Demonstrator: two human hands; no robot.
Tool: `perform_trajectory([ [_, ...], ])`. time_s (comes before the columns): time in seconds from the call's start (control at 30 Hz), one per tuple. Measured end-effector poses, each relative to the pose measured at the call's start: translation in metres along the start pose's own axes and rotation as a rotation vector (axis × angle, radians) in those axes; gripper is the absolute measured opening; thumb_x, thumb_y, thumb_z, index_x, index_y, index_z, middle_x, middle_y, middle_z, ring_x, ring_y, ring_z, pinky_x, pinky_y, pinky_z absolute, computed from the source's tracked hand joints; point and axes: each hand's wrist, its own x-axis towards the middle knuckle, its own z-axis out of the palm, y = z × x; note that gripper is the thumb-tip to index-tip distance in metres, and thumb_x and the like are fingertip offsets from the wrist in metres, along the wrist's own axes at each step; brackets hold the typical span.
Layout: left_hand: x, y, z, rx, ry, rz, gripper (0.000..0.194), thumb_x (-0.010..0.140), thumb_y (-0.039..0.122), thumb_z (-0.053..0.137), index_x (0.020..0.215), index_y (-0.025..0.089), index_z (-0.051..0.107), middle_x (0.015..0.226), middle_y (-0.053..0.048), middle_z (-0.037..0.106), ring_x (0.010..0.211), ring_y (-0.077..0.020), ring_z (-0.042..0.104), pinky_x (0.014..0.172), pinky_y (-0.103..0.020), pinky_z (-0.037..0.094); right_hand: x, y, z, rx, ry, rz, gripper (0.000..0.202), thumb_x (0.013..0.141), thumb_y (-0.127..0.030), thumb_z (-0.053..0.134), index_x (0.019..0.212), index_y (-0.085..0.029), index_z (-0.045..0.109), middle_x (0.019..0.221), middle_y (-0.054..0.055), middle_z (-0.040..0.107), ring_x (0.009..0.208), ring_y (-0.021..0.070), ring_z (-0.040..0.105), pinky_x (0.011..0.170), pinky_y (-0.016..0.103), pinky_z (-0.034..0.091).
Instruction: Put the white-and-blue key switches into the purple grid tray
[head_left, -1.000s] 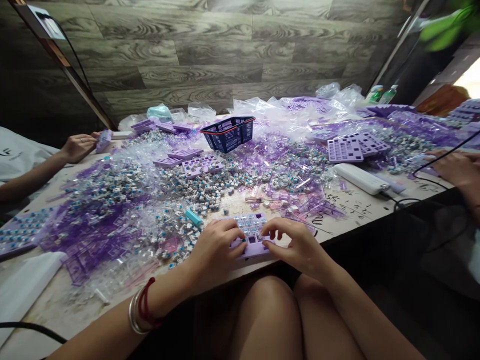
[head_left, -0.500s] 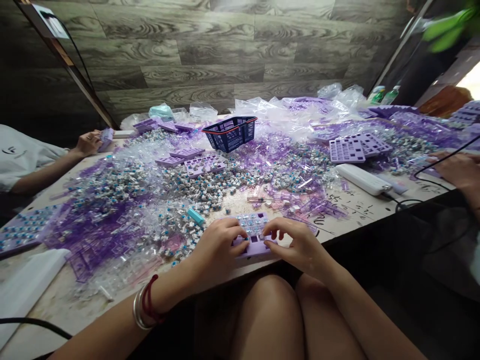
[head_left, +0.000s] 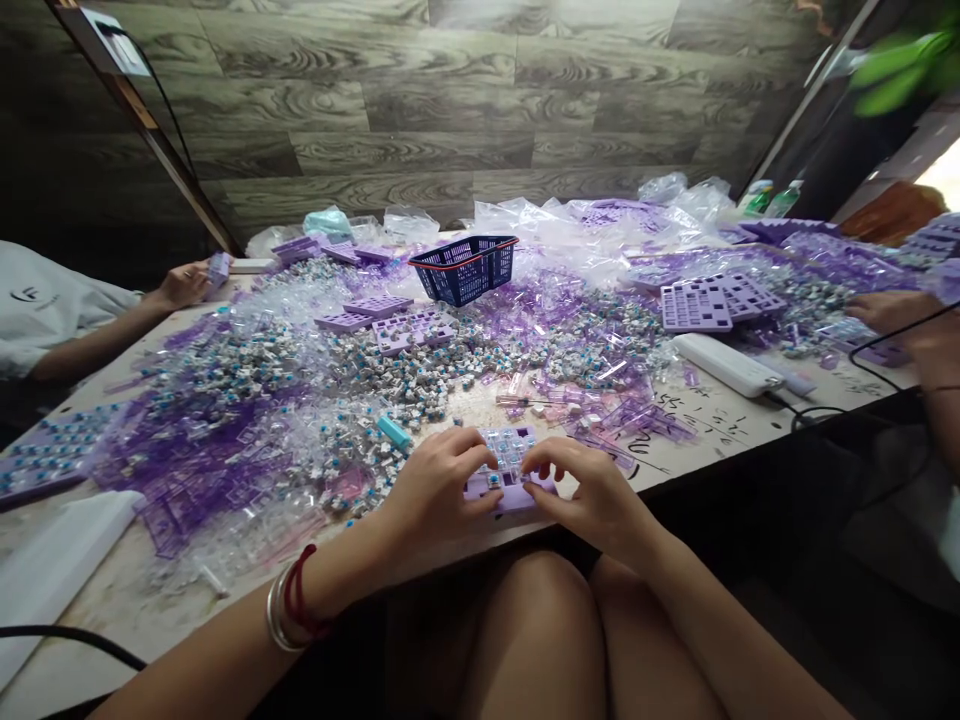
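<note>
A light purple keyboard case (head_left: 517, 496) with square openings lies at the table's front edge, in front of me. Clear pieces fill its upper rows. My left hand (head_left: 450, 480) holds the case at its left end, with thumb and forefinger apart around a blue-stemmed key switch (head_left: 494, 481) set in an opening. My right hand (head_left: 589, 490) is closed over the right part of the case. Its thumb and forefinger pinch a small pale piece, mostly hidden, which looks like a key switch. Just beyond my left hand lies a turquoise block (head_left: 393, 433).
Heaps of loose switches (head_left: 420, 375) and clear purple parts (head_left: 202, 480) cover much of the table. A dark blue basket (head_left: 465, 272) stands behind them. White devices (head_left: 727, 366) with cables lie to the right and near left. Other people's hands (head_left: 184, 286) work at both sides.
My left thumb and forefinger have parted, uncovering the blue-stemmed switch between them. My right fingertips have shifted slightly left over the case. The view has tilted a little.
</note>
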Motion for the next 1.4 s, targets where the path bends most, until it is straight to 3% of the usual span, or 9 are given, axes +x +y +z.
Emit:
perform_trajectory([
  [0.1, 0.001, 0.002, -0.002, -0.018, 0.040, 0.041, 0.019, 0.080, 0.030, 0.066, 0.089, 0.015, 0.059, 0.091, -0.004, 0.057, 0.084, -0.0201, 0.051, 0.075, -0.033, 0.038, 0.002, -0.001, 0.007, -0.045, 0.001, -0.045, 0.014, 0.077, -0.007, 0.058, 0.084, -0.019, 0.058, 0.081, 0.002, 0.061, 0.074, 0.0154, 0.057, 0.069, 0.027, 0.045],
  [0.37, 0.000, -0.003, -0.001, -0.018, 0.037, 0.007, 0.012, 0.082, 0.027, 0.061, 0.088, 0.016, 0.058, 0.091, -0.003, 0.058, 0.087, -0.0200, 0.052, 0.080, -0.034, 0.040, 0.009, -0.004, 0.015, -0.165, -0.037, -0.082, 0.018, 0.079, -0.007, 0.058, 0.090, -0.020, 0.058, 0.087, 0.003, 0.064, 0.079, 0.0172, 0.059, 0.072, 0.028, 0.045],
  [0.77, 0.001, -0.001, -0.004, 0.030, -0.063, -0.032, 0.009, 0.078, 0.021, 0.062, 0.081, 0.016, 0.057, 0.086, -0.003, 0.057, 0.083, -0.0199, 0.049, 0.076, -0.033, 0.037, 0.013, -0.004, 0.017, -0.194, -0.067, -0.128, 0.019, 0.075, -0.004, 0.062, 0.087, -0.019, 0.063, 0.089, 0.004, 0.067, 0.082, 0.0174, 0.062, 0.073, 0.028, 0.047],
  [1.0, 0.002, 0.001, -0.008, 0.068, -0.073, 0.074, 0.004, 0.082, 0.019, 0.056, 0.079, 0.016, 0.058, 0.083, -0.002, 0.055, 0.079, -0.0185, 0.047, 0.072, -0.032, 0.035, 0.014, -0.004, 0.017, -0.173, -0.048, -0.144, 0.017, 0.075, -0.005, 0.064, 0.085, -0.019, 0.067, 0.091, 0.004, 0.069, 0.086, 0.0188, 0.063, 0.077, 0.030, 0.050],
  [1.4, 0.002, 0.002, -0.016, 0.298, -0.123, 0.210, 0.019, 0.093, 0.026, 0.053, 0.081, 0.016, 0.064, 0.088, -0.003, 0.058, 0.083, -0.0197, 0.049, 0.071, -0.035, 0.036, 0.017, -0.003, 0.020, -0.136, -0.101, -0.201, 0.014, 0.077, -0.002, 0.059, 0.072, -0.015, 0.062, 0.084, 0.006, 0.065, 0.082, 0.0190, 0.061, 0.075, 0.031, 0.051],
])
